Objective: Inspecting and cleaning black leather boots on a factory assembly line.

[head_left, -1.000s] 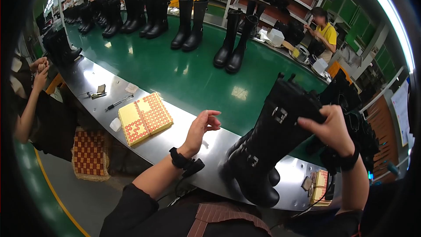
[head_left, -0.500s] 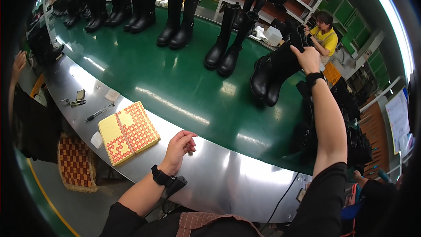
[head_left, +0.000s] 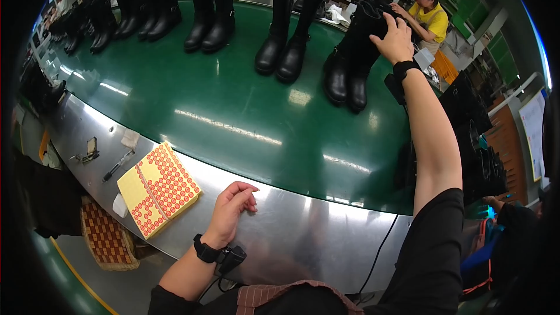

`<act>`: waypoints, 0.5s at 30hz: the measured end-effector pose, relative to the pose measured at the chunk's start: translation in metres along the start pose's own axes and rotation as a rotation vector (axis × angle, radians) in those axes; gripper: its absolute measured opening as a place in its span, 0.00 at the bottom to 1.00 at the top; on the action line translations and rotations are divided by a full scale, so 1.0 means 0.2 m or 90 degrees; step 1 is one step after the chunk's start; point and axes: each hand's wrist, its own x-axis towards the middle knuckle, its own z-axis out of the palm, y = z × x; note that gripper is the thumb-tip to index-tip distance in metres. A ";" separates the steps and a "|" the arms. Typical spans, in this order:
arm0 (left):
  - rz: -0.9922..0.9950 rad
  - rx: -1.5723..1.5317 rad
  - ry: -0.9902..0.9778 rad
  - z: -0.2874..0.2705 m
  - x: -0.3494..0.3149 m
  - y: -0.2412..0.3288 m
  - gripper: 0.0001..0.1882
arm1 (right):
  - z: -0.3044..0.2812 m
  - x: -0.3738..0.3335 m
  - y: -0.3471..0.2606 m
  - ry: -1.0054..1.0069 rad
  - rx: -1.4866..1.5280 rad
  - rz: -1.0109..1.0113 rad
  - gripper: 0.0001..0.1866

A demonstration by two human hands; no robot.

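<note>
A pair of tall black boots (head_left: 343,76) stands upright on the green work surface (head_left: 233,105) at the right. Beside the top of their shafts is my right hand (head_left: 395,39), fingers spread and thumb apart; whether the fingertips still touch the leather I cannot tell. Low over the metal table edge (head_left: 291,221), my left hand (head_left: 232,207) is closed, thumb pressed to the curled index finger. Anything between those fingers is too small to make out. Left of it lies a banded stack of yellow sheets with round red stickers (head_left: 160,189).
More black boot pairs (head_left: 211,14) line the green surface toward the far left. Near the stack lie a pen (head_left: 118,165), a small metal item (head_left: 88,150) and a white wad (head_left: 120,205). A person in yellow (head_left: 430,20) works beyond; dark boots (head_left: 478,157) crowd the right.
The boot pair at right went from tilted in my right hand's grip to upright on the green surface. My right hand has loosened and spread its fingers. The left stays closed.
</note>
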 end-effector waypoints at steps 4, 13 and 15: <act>-0.003 -0.002 0.008 -0.01 0.00 0.00 0.09 | 0.02 -0.23 0.05 0.114 0.120 0.069 0.30; -0.013 0.049 -0.013 -0.01 0.00 -0.02 0.09 | 0.52 -0.80 0.00 -0.302 0.286 0.123 0.48; -0.013 0.065 -0.009 -0.01 0.00 -0.02 0.09 | 0.62 -0.79 -0.09 -0.304 0.298 0.166 0.48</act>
